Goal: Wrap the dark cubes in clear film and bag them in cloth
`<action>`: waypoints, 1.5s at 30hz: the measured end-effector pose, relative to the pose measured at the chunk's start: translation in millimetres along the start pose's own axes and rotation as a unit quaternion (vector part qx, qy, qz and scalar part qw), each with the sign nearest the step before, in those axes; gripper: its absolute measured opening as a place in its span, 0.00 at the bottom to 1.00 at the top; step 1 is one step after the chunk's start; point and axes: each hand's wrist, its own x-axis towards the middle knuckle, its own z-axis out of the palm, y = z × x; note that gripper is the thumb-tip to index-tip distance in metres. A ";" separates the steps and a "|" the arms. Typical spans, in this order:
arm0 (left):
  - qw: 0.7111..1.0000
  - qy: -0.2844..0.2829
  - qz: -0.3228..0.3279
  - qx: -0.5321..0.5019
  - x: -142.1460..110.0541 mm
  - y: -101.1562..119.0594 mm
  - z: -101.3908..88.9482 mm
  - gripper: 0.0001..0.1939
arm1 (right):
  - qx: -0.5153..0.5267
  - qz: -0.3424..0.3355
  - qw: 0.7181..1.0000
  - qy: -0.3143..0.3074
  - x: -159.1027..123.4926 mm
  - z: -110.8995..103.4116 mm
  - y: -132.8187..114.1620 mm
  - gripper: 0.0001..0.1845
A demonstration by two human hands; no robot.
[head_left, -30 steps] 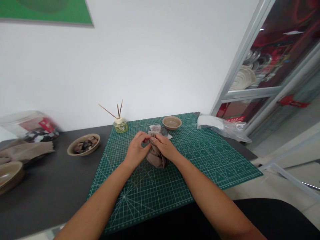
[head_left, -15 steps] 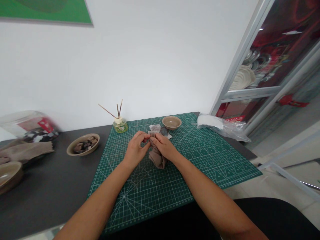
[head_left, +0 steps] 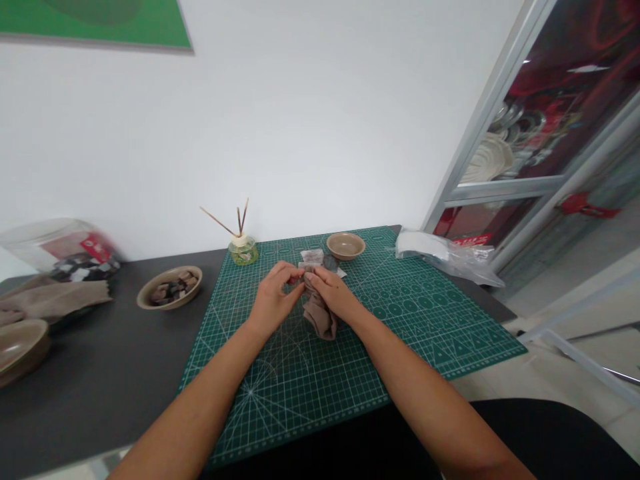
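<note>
Above the green cutting mat, both hands meet at a bunched brown cloth, its lower end hanging down in loose folds. My right hand is closed around the gathered upper part, thumb on top. My left hand pinches the cloth's top edge between thumb and fingertips; the exact spot is partly hidden by the fingers. Just behind the hands lie small white printed packets and a dark grey piece. A shallow beige bowl stands beyond them at the mat's back edge.
Left of the mat, a beige bowl holds brown and dark pieces. Farther left are another bowl, brown fabric and a clear container. A reed diffuser stands at the back; a plastic bag lies right.
The cloth's hanging end has swung slightly to the right and its folds have shifted. Both hands keep their hold in nearly the same place. The view has moved a little.
</note>
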 end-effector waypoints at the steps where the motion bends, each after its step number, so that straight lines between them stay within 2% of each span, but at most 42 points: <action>1: 1.000 -0.001 0.002 0.001 -0.3 0.3 0.8 0.05 | -0.010 0.003 1.000 0.012 0.2 0.2 0.6 0.13; 5: 1.000 -0.001 0.005 -0.006 -0.2 2.6 3.9 0.05 | -0.010 0.005 0.998 0.055 1.0 -0.1 0.9 0.17; 11: 0.999 0.016 -0.016 -0.025 2.3 1.0 0.8 0.07 | 0.068 -0.007 0.998 0.012 -0.8 -2.0 -4.6 0.12; 14: 0.999 0.020 -0.014 -0.024 1.8 -0.1 -0.7 0.07 | 0.039 -0.005 0.999 0.017 -1.0 -1.4 -5.1 0.11; 20: 1.000 0.008 -0.015 -0.018 1.2 2.2 0.0 0.06 | -0.056 -0.001 0.997 0.047 -0.5 -0.4 -0.5 0.17; 23: 0.994 0.014 -0.058 -0.089 1.8 1.1 1.6 0.04 | -0.004 0.004 0.998 0.058 0.9 -0.1 1.3 0.17; 28: 0.965 0.024 -0.133 -0.224 2.3 -4.3 3.5 0.08 | 0.114 0.003 0.992 0.055 2.0 2.3 -0.8 0.19; 32: 0.959 0.032 -0.127 -0.252 2.1 -6.0 3.5 0.09 | 0.158 -0.023 0.987 0.004 0.1 4.6 -5.1 0.21; 35: 0.959 0.021 -0.122 -0.253 2.4 -4.5 3.0 0.09 | 0.198 0.004 0.980 -0.015 -0.5 5.6 -4.3 0.21; 39: 0.963 0.009 -0.112 -0.247 3.0 -2.5 2.8 0.07 | 0.244 0.043 0.969 -0.001 0.2 7.1 -0.1 0.22; 42: 0.963 0.007 -0.110 -0.247 2.8 -2.5 3.8 0.07 | 0.236 0.078 0.968 0.027 -0.5 7.6 -0.5 0.25; 45: 0.963 0.013 -0.109 -0.247 2.3 -2.8 3.6 0.07 | 0.233 0.070 0.970 0.020 -1.9 7.5 -3.4 0.25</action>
